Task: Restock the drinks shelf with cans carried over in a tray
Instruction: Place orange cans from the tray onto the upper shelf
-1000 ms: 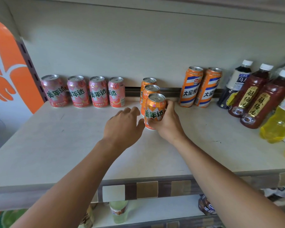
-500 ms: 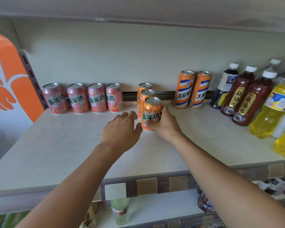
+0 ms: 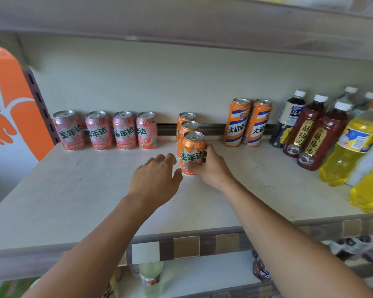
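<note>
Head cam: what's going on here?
A person is stocking a shelf with cans. The right hand grips the front orange can, which stands upright at the head of a file of three orange cans running back to the wall. The left hand rests beside that can with loosely curled fingers and holds nothing. Four pink cans line the back to the left; two tall cans and some bottles stand to the right. No tray is in view.

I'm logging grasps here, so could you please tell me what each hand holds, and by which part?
The right hand holds the front orange can by its lower side wall, the can standing on the shelf. The left hand holds nothing.
</note>
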